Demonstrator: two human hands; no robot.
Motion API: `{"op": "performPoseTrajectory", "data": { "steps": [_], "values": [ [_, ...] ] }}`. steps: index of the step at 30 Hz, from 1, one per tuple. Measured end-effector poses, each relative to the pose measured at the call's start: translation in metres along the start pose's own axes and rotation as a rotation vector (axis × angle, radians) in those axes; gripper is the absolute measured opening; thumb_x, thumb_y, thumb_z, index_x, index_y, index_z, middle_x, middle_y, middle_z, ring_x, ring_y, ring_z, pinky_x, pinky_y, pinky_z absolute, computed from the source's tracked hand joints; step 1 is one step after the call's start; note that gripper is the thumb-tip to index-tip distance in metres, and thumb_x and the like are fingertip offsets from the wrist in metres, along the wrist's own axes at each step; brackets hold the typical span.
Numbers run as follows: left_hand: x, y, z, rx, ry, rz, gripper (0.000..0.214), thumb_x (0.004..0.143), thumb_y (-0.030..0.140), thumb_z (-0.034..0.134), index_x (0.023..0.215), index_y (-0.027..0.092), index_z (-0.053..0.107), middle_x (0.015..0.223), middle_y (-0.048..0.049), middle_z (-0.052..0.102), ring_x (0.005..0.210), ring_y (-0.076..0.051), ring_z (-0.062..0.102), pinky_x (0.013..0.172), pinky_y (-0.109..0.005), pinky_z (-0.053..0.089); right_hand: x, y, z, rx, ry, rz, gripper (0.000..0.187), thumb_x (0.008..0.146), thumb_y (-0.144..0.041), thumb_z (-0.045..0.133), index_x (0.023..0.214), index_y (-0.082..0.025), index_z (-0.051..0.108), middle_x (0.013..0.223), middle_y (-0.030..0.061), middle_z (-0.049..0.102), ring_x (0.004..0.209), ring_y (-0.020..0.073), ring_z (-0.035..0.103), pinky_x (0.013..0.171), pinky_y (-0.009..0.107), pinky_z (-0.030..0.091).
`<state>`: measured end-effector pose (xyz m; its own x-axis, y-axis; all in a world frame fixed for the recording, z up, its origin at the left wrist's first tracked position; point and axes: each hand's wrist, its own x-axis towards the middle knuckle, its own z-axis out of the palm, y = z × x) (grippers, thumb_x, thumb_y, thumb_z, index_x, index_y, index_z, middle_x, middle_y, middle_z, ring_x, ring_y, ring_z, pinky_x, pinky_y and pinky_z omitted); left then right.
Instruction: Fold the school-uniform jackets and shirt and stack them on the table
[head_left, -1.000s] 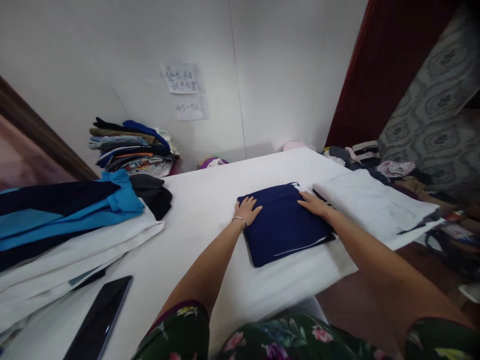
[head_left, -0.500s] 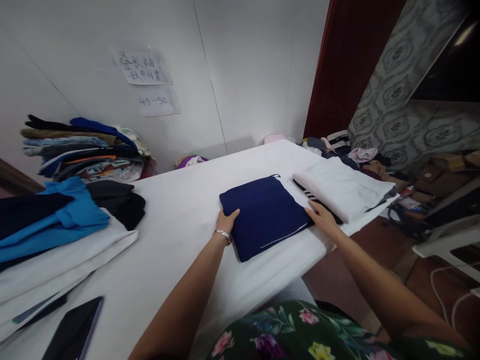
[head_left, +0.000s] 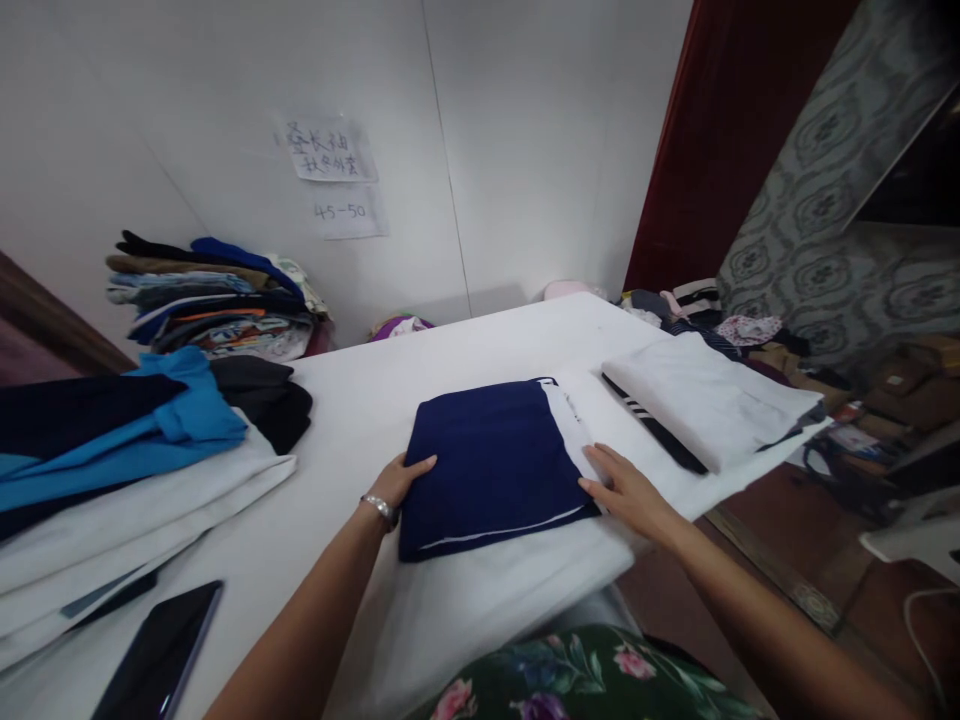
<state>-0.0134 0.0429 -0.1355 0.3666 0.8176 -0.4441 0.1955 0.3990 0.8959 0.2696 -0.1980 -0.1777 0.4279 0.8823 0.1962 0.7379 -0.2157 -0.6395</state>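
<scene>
A navy folded garment [head_left: 487, 460] with a white strip along its right side lies on the white-covered table [head_left: 360, 400] in front of me. My left hand [head_left: 401, 482] grips its left edge, thumb on top and the other fingers hidden beneath. On the right edge rests my right hand [head_left: 619, 488], its fingers stretched over the white strip and its thumb touching the navy cloth. To the right lies a stack of folded clothes, a white garment [head_left: 712, 395] on top and a black, white-striped one [head_left: 660, 425] showing below.
Loose blue and navy clothing [head_left: 187, 410] lies at the left, beside white garments [head_left: 150, 510]. A phone [head_left: 161, 650] is on the near left of the table. Behind stands a tall pile of folded clothes [head_left: 217, 305]. Handwritten paper signs [head_left: 330, 150] hang on the wall.
The navy garment has moved left and toward me with both hands, away from the white stack, opening a gap between them. The view has turned slightly left.
</scene>
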Motion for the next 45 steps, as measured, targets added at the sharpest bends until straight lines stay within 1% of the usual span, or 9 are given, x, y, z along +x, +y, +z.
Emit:
{"op": "performPoseTrajectory", "data": {
  "steps": [4, 8, 12, 15, 20, 26, 32, 40, 45],
  "values": [
    [0.000, -0.016, -0.008, 0.029, 0.045, 0.028, 0.038, 0.066, 0.024, 0.079, 0.098, 0.013, 0.063, 0.081, -0.0109, 0.074, 0.067, -0.022, 0.070, 0.065, -0.033, 0.059, 0.037, -0.045, -0.004, -0.117, 0.022, -0.216, 0.064, 0.089, -0.058, 0.045, 0.143, -0.024, 0.041, 0.153, 0.0099, 0.031, 0.141, 0.0277, 0.027, 0.113, 0.049, 0.026],
    [0.006, -0.023, -0.006, 0.061, 0.058, 0.066, 0.037, 0.066, 0.024, 0.079, 0.098, 0.013, 0.063, 0.080, -0.0097, 0.074, 0.067, -0.021, 0.070, 0.066, -0.034, 0.058, 0.097, -0.074, 0.010, -0.231, -0.129, -0.355, 0.070, 0.091, -0.061, 0.036, 0.149, -0.023, 0.029, 0.158, 0.0077, 0.017, 0.145, 0.0256, 0.011, 0.116, 0.049, 0.013],
    [0.009, -0.026, -0.008, 0.126, 0.111, 0.139, 0.039, 0.063, 0.022, 0.081, 0.096, 0.013, 0.064, 0.084, -0.0090, 0.074, 0.073, -0.022, 0.070, 0.072, -0.034, 0.057, 0.137, -0.055, 0.033, -0.330, -0.340, -0.160, 0.071, 0.091, -0.062, 0.035, 0.148, -0.021, 0.031, 0.157, 0.0094, 0.019, 0.145, 0.0299, 0.009, 0.114, 0.056, 0.006],
    [0.006, -0.027, -0.008, 0.161, 0.147, 0.167, 0.040, 0.062, 0.022, 0.082, 0.097, 0.013, 0.065, 0.086, -0.0083, 0.074, 0.078, -0.022, 0.070, 0.075, -0.034, 0.057, 0.146, -0.032, 0.042, -0.256, -0.340, -0.110, 0.069, 0.090, -0.062, 0.035, 0.147, -0.024, 0.035, 0.157, 0.0065, 0.019, 0.146, 0.0292, 0.006, 0.113, 0.058, 0.004],
    [-0.002, -0.021, -0.004, 0.158, 0.142, 0.157, 0.033, 0.066, 0.020, 0.079, 0.095, 0.013, 0.065, 0.087, -0.0088, 0.074, 0.078, -0.022, 0.070, 0.075, -0.033, 0.057, 0.127, -0.011, 0.031, 0.106, -0.266, -0.070, 0.066, 0.082, -0.060, 0.054, 0.138, -0.025, 0.049, 0.154, 0.0071, 0.028, 0.144, 0.0273, 0.018, 0.116, 0.051, 0.012],
    [-0.008, -0.014, -0.003, 0.174, 0.155, 0.137, 0.029, 0.068, 0.019, 0.078, 0.093, 0.015, 0.065, 0.092, -0.0087, 0.075, 0.084, -0.022, 0.071, 0.080, -0.033, 0.056, 0.055, 0.009, 0.012, 0.504, 0.018, 0.300, 0.070, 0.080, -0.055, 0.060, 0.141, -0.025, 0.044, 0.147, 0.0097, 0.042, 0.134, 0.0276, 0.041, 0.112, 0.048, 0.030],
    [-0.006, -0.014, -0.004, 0.173, 0.149, 0.131, 0.031, 0.068, 0.022, 0.078, 0.094, 0.013, 0.065, 0.092, -0.0105, 0.075, 0.086, -0.024, 0.071, 0.083, -0.035, 0.056, 0.029, 0.012, 0.004, 0.404, 0.149, 0.324, 0.071, 0.078, -0.054, 0.062, 0.141, -0.024, 0.044, 0.148, 0.0107, 0.041, 0.135, 0.0301, 0.039, 0.110, 0.049, 0.033],
    [0.001, -0.023, -0.010, 0.135, 0.105, 0.121, 0.042, 0.064, 0.028, 0.082, 0.099, 0.014, 0.064, 0.087, -0.0103, 0.075, 0.082, -0.025, 0.072, 0.079, -0.038, 0.058, 0.028, -0.011, -0.011, 0.886, -0.082, 0.585, 0.070, 0.075, -0.052, 0.068, 0.134, -0.022, 0.047, 0.133, 0.0145, 0.056, 0.120, 0.0277, 0.056, 0.098, 0.042, 0.047],
    [0.005, -0.023, -0.014, 0.186, 0.102, 0.120, 0.038, 0.066, 0.029, 0.080, 0.097, 0.016, 0.064, 0.086, -0.0095, 0.075, 0.084, -0.025, 0.071, 0.079, -0.036, 0.058, 0.020, -0.029, -0.012, 1.089, -0.285, 0.519, 0.047, 0.076, -0.048, 0.066, 0.116, -0.025, 0.061, 0.111, 0.0081, 0.070, 0.102, 0.0284, 0.066, 0.089, 0.043, 0.052]
  ]
}}
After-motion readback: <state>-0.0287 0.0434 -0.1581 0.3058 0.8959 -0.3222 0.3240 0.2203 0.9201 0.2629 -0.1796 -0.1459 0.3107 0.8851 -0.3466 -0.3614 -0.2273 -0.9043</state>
